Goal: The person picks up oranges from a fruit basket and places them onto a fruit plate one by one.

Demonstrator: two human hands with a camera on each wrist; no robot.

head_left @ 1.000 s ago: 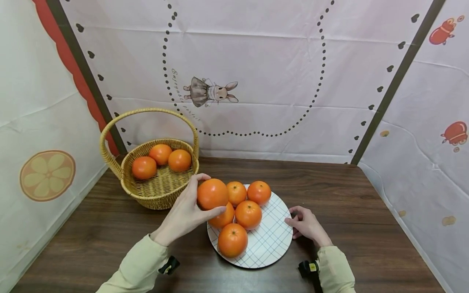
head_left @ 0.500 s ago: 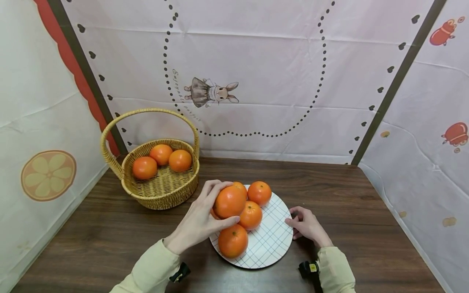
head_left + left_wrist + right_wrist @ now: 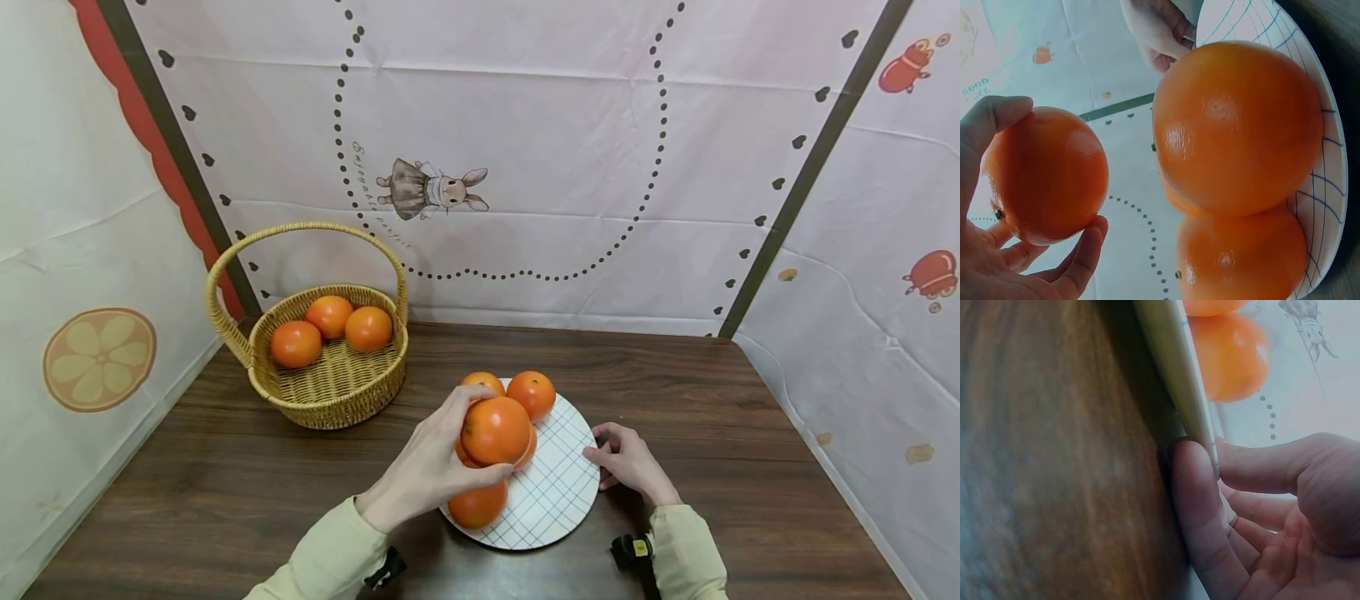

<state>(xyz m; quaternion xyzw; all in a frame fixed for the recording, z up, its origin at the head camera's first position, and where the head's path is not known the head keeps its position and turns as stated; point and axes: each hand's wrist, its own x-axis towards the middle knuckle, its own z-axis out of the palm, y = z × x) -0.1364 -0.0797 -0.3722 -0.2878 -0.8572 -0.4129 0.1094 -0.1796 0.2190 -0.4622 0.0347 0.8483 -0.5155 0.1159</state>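
My left hand grips an orange between thumb and fingers, over the plate of fruit. In the left wrist view the held orange hangs apart from the oranges on the plate. The round white plate has a blue grid pattern and bears several oranges on its left and far side, some partly hidden behind my left hand. At the plate's right edge my right hand pinches the rim. The right wrist view shows the thumb above and a finger under the plate edge.
A wicker basket with a tall arched handle stands at the back left of the dark wooden table. Three oranges lie in it. Printed white cloth walls the table at the back and sides.
My left hand has carried the held orange rightward and slightly nearer, from the plate's left side to over its fruit. The right hand stays at the rim.
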